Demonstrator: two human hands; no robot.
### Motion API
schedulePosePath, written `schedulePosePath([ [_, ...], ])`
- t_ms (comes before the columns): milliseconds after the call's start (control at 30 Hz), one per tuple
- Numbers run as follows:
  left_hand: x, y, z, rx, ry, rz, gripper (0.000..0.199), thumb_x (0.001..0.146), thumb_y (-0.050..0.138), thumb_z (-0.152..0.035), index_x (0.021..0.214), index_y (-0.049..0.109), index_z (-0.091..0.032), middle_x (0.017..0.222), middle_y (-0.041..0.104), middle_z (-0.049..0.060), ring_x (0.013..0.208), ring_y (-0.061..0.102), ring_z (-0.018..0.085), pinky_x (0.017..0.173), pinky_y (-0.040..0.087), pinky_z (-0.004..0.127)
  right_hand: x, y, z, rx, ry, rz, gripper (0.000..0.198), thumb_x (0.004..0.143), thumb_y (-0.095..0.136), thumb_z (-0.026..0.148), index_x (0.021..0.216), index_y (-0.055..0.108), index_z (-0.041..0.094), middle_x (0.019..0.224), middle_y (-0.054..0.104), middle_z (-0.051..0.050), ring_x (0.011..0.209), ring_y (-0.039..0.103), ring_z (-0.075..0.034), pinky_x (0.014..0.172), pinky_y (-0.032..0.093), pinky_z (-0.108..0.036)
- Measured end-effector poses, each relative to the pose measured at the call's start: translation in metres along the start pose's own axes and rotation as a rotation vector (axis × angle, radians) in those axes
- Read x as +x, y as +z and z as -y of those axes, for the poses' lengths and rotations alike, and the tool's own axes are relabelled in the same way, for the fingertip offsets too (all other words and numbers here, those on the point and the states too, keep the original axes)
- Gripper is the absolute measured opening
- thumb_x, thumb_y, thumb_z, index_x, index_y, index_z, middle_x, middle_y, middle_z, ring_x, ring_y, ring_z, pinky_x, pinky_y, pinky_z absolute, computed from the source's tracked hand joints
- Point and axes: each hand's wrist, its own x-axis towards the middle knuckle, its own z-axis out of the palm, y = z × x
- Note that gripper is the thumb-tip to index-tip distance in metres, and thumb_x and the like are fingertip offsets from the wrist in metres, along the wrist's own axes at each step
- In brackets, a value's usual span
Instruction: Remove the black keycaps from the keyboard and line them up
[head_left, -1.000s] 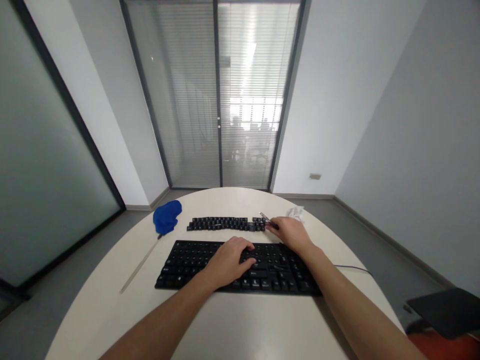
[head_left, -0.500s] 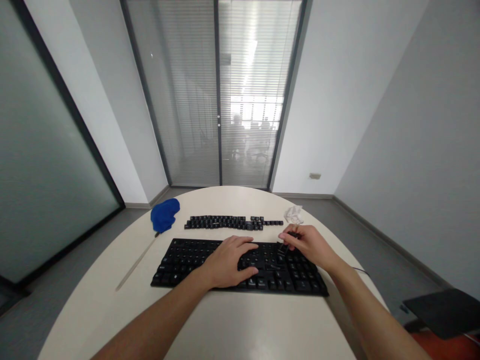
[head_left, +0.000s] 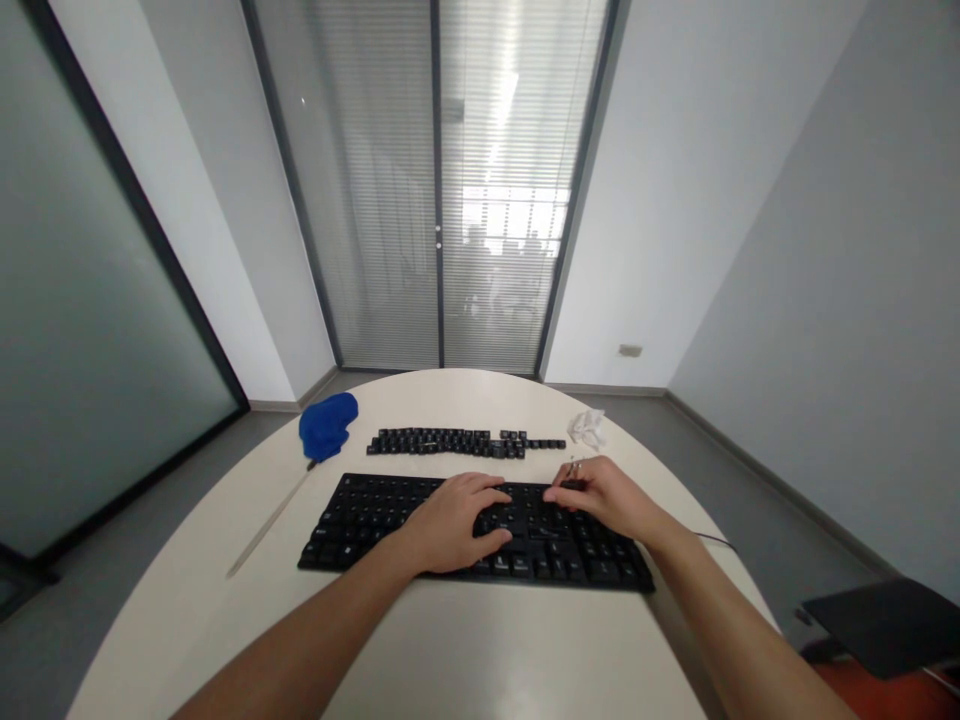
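A black keyboard (head_left: 352,520) lies across the table in front of me. My left hand (head_left: 461,520) rests flat on its middle, fingers spread and holding nothing. Over the right part of the keyboard, my right hand (head_left: 600,495) is closed in a pinch. Between its fingers is a small dark tool with thin metal wire ends, which looks like a keycap puller (head_left: 574,470); most of it is hidden by the fingers. Behind the keyboard, loose black keycaps (head_left: 442,443) are lined up in rows.
On the round white table (head_left: 450,650) a blue cloth (head_left: 328,425) lies at the left, beside a thin brush-like stick (head_left: 270,520). Crumpled white tissue (head_left: 586,428) sits at the back right. A cable (head_left: 716,541) runs off the right edge, near a dark chair part (head_left: 889,620).
My right hand has moved slightly left and turned, with the tool now mostly behind its fingers. My left hand stays in place on the keyboard. The view has shifted slightly.
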Motion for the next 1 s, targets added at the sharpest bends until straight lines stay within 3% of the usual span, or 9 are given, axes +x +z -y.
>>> schedulePosePath([
  [167,0.0,0.001,0.0,-0.001,0.001,-0.005,0.039,0.086,0.065,-0.036,0.123,0.062,-0.023,0.139,0.056,0.009,0.128,0.05,0.026,0.112,0.037,0.046,0.0,-0.001,0.0,-0.076,-0.029,0.009,0.044,0.086,0.06,0.058,0.077,0.076,0.017,0.067,0.071,-0.003,0.062,0.06,-0.017,0.062,0.044,-0.026],
  [433,0.0,0.0,0.0,-0.018,0.008,-0.016,0.037,0.087,0.063,-0.035,0.122,0.063,-0.024,0.138,0.056,0.009,0.128,0.05,0.026,0.111,0.037,0.046,-0.006,-0.007,-0.013,-0.074,0.077,0.031,0.05,0.089,0.054,0.059,0.073,0.075,0.016,0.062,0.071,-0.003,0.057,0.059,-0.017,0.054,0.04,-0.026],
  [733,0.0,0.001,0.0,-0.02,0.007,-0.017,0.036,0.087,0.064,-0.035,0.121,0.063,-0.024,0.138,0.057,0.008,0.127,0.05,0.026,0.111,0.037,0.046,-0.006,-0.009,-0.017,0.117,0.146,0.088,0.046,0.089,0.056,0.056,0.076,0.076,0.016,0.078,0.077,-0.005,0.074,0.069,-0.021,0.073,0.049,-0.03],
  [867,0.0,0.001,0.001,-0.025,0.008,-0.017,0.036,0.087,0.063,-0.035,0.121,0.063,-0.023,0.138,0.057,0.009,0.127,0.05,0.026,0.111,0.037,0.046,-0.005,-0.01,-0.022,0.103,0.149,0.03,0.052,0.092,0.049,0.058,0.076,0.076,0.017,0.082,0.077,-0.006,0.081,0.069,-0.022,0.083,0.049,-0.034],
  [1000,0.001,0.003,0.003,-0.102,-0.022,-0.056,0.032,0.087,0.064,-0.034,0.118,0.064,-0.023,0.134,0.06,0.009,0.125,0.053,0.025,0.11,0.038,0.045,-0.001,-0.003,-0.017,0.121,0.138,-0.077,0.051,0.09,0.05,0.059,0.078,0.076,0.017,0.083,0.077,-0.006,0.082,0.069,-0.023,0.084,0.049,-0.034],
])
